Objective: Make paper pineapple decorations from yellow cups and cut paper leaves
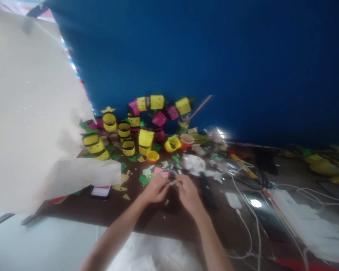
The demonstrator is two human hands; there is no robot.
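My left hand [156, 188] and my right hand [188, 191] meet over the middle of the dark table [115, 214]. Their fingers pinch a small whitish piece [173, 182] between them, too blurred to name. Just beyond the fingertips lie a pink piece [160, 172] and a dark blue curved thing, partly hidden by the hands. Green paper scraps [143, 180] lie to the left of my left hand. A small yellow and orange cup [153, 156] stands behind the hands.
Several yellow cups [145, 141] and magenta ones [159, 119] stand or lie along the blue wall. A phone [101, 191] is at the left. White crumpled material [194, 165], cables, a white charger [233, 200] and a dark glossy device [267, 216] occupy the right.
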